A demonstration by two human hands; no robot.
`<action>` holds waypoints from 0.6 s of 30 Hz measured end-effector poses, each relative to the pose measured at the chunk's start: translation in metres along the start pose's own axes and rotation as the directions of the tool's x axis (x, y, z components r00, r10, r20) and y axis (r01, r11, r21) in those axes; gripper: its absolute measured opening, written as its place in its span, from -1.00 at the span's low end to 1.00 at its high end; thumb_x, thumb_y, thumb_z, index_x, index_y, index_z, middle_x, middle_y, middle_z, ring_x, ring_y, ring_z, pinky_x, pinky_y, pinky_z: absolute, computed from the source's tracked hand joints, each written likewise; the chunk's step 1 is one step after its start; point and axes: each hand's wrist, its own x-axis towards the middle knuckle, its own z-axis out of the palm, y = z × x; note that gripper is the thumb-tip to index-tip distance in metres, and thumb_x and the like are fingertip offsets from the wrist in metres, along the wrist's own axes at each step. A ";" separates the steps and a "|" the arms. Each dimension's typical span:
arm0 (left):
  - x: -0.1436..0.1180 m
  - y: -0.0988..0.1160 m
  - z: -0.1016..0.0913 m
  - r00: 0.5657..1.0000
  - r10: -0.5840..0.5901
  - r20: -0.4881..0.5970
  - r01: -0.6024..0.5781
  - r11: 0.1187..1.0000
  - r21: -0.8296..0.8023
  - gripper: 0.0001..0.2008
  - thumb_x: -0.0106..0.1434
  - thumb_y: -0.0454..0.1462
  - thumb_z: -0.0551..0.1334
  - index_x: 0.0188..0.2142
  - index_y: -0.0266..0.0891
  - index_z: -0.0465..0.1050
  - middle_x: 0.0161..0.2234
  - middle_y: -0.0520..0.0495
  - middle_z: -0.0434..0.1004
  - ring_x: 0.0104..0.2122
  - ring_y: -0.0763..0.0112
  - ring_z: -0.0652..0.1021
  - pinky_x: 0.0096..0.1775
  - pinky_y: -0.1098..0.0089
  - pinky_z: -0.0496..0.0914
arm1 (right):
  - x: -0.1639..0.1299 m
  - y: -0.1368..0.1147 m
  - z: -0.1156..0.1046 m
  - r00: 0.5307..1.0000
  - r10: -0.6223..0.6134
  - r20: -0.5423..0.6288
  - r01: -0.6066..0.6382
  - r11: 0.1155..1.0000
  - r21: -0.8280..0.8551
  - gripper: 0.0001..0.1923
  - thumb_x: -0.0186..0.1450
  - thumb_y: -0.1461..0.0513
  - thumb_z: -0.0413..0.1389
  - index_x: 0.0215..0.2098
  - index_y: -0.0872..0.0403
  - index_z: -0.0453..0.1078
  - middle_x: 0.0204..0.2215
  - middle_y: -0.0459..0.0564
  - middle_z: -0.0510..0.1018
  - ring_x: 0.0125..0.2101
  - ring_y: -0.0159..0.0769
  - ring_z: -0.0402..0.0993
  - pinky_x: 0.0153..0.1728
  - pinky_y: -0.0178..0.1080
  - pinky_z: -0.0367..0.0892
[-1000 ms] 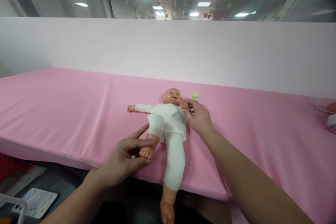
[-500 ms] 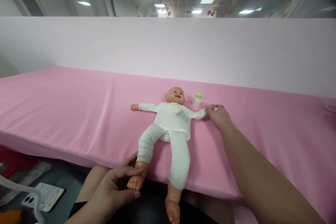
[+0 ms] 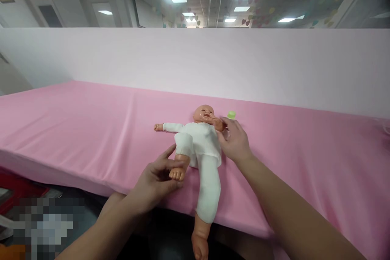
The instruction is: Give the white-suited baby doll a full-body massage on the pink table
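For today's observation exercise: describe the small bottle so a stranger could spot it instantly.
Find the pink mattress and the doll lying on it. Just beyond the right hand, near the doll's head, stands a small bottle, the only thing with a green cap.

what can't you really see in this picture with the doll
Head view only:
- small bottle: only its green cap shows, the right hand covers the body.
- doll: one arm sits behind that hand.
- left hand: its fingers partly wrap the foot.
- Bottom left corner: blurred out.

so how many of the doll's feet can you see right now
2. One bare foot is held in the left hand on the pink mat; the other foot hangs past the mat's front edge.
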 end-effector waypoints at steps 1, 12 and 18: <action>0.008 -0.001 0.003 1.000 0.023 0.005 -0.023 1.000 -0.004 -0.62 0.06 -0.21 0.58 -0.08 -0.04 0.72 0.43 -0.15 0.26 0.50 -0.20 0.00 0.36 -0.15 0.22 | -0.002 -0.003 0.003 0.998 -0.052 0.035 0.053 0.998 -0.022 -0.53 0.34 0.17 0.15 0.21 -0.01 0.41 0.04 0.13 0.59 0.01 0.01 0.53 0.02 0.06 0.50; 0.031 -0.002 0.017 1.000 0.030 -0.009 -0.030 0.999 -0.031 -0.58 0.05 -0.26 0.57 -0.05 -0.06 0.70 0.43 -0.14 0.26 0.51 -0.14 0.00 0.35 -0.12 0.26 | -0.002 -0.003 0.011 0.941 -0.192 0.278 0.205 0.978 -0.019 -0.61 0.35 0.30 0.13 0.12 -0.06 0.54 -0.01 0.06 0.62 0.01 -0.02 0.51 0.06 0.09 0.43; -0.017 -0.004 -0.011 1.000 -0.013 0.006 0.013 0.998 0.056 -0.59 0.08 -0.22 0.57 -0.04 -0.01 0.70 0.50 -0.07 0.11 0.45 -0.26 0.15 0.35 -0.12 0.25 | 0.005 0.021 -0.005 0.970 0.235 0.069 -0.244 0.949 0.199 -0.59 0.31 0.10 0.24 0.12 -0.06 0.50 -0.04 0.03 0.66 -0.19 -0.14 0.59 -0.15 -0.07 0.53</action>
